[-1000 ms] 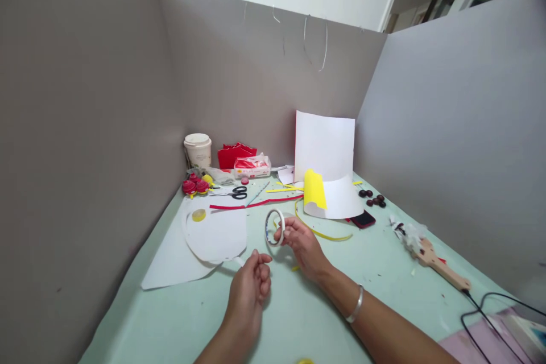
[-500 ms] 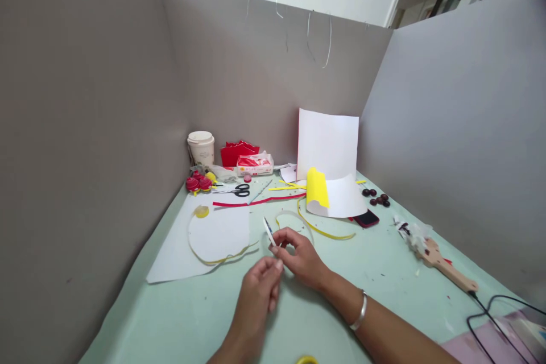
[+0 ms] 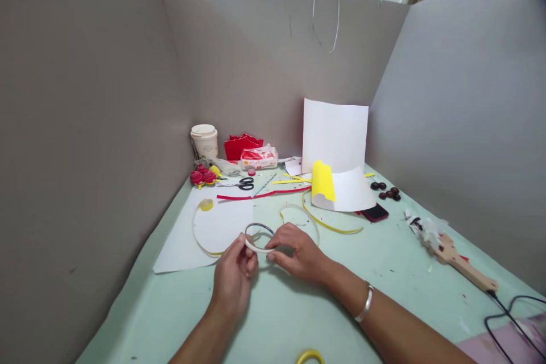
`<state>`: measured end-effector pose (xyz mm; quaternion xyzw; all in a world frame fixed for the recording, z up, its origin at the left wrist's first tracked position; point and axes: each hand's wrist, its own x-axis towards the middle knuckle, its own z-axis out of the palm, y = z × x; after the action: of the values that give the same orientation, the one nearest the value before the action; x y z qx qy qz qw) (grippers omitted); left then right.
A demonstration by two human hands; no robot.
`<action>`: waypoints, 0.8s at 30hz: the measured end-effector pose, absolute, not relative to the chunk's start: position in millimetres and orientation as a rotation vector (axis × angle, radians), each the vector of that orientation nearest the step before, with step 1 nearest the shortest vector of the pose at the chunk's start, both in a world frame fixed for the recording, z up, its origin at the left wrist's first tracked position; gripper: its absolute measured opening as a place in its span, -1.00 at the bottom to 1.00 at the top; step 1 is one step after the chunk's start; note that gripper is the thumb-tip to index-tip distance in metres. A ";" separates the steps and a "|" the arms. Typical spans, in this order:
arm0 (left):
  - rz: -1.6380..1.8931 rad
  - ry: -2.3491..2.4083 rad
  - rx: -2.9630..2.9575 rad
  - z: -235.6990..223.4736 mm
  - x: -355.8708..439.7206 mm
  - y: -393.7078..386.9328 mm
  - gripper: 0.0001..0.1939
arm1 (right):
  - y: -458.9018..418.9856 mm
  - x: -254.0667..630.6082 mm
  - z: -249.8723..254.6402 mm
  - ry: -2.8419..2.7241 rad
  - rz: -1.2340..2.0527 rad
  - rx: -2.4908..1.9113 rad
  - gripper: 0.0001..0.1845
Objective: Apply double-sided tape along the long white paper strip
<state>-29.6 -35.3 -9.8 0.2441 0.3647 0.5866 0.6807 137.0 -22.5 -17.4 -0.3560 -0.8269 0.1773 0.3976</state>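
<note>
craft workspace | grey partitions (image 3: 260, 62) | scissors (image 3: 240, 184) | yellow paper (image 3: 323, 182) | corded tan tool (image 3: 467, 270)

Left hand (image 3: 234, 273) near right hand (image 3: 296, 253), both apparently in pinch grips

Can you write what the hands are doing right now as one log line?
left hand: holds white ring | right hand: holds white ring | beyond ring: scissors, red strip, curled yellow sheet
</note>
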 end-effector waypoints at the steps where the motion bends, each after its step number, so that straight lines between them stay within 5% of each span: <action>1: 1.299 0.761 0.503 -8.6 -30.6 -33.8 -0.75 | -22.3 138.0 -15.9 -2.094 0.457 -0.889 -0.90; 12: 1.197 0.877 0.734 -7.5 -27.1 -39.5 -0.71 | -26.4 138.0 -11.6 -2.004 0.532 -0.891 -0.90; 24: 1.142 0.573 0.343 -5.8 -35.9 -30.3 -0.86 | -23.5 141.6 -12.1 -1.943 0.653 -0.894 -0.81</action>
<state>-35.9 -30.3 -5.8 0.1592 0.2662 0.5303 0.7890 141.6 -23.5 -12.1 -0.3596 -0.7813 0.2627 0.4373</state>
